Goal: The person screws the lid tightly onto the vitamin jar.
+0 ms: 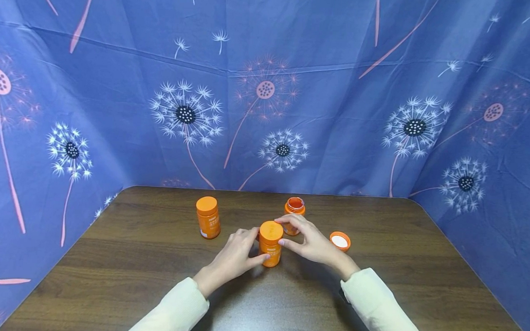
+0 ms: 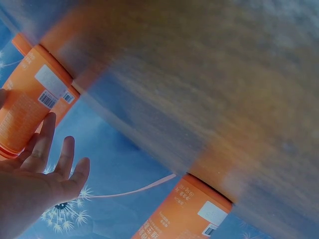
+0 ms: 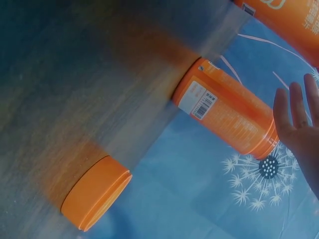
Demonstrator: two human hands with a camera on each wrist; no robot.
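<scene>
An orange bottle [image 1: 270, 256] with its orange lid [image 1: 271, 230] on stands upright on the table between my hands. My left hand [image 1: 232, 256] holds it from the left, thumb across its front and fingers at its far side. In the left wrist view, the thumb and a fingertip lie against the bottle [image 2: 30, 94], the other fingers spread apart. My right hand [image 1: 312, 241] has its index fingertip at the lid's far edge and its thumb at the right side. Its other fingers [image 3: 296, 102] stretch out straight in the right wrist view.
Behind my right hand stands a second orange bottle [image 1: 295, 213], uncapped, its threaded neck [image 3: 266, 145] bare. A loose orange lid [image 1: 340, 241] lies to the right, white inside up. A third, capped bottle [image 1: 208, 218] stands back left. Blue dandelion cloth [image 1: 331, 138] surrounds the table [image 1: 126, 258].
</scene>
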